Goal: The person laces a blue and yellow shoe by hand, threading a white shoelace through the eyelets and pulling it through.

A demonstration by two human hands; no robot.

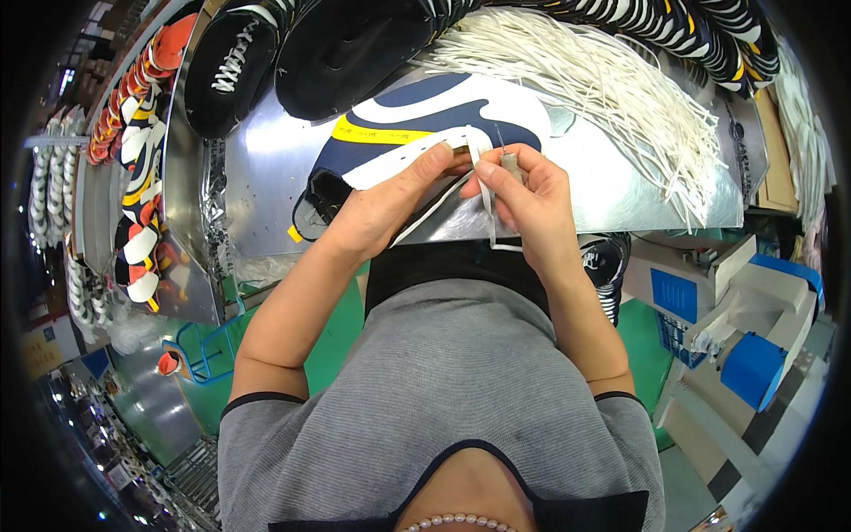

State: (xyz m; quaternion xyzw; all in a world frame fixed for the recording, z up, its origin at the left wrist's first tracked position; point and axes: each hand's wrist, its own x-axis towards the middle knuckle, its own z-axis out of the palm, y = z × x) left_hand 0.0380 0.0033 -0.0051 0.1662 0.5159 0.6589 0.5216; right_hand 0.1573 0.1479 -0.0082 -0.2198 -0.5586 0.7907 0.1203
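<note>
A shoe upper (511, 117) in navy, white and yellow lies on the metal table in front of me. My left hand (390, 199) is closed on its white eyelet edge, with the fingertips hidden beneath. My right hand (534, 197) is closed beside it and grips a thin metal pick (510, 164) with a wrapped, greyish handle; its thin tip points away over the upper. A flat white shoelace (486, 199) runs from the eyelet edge past my right thumb and forefinger. Its loose ends hang at the table's near edge.
A big heap of white shoelaces (603, 80) spreads over the right of the metal table (266, 199). Black shoe uppers (341, 53) lie along the far side, and stacked uppers (656, 31) fill the far right. Red, white and yellow pieces (142, 213) hang at left. A beige machine (691, 275) stands right.
</note>
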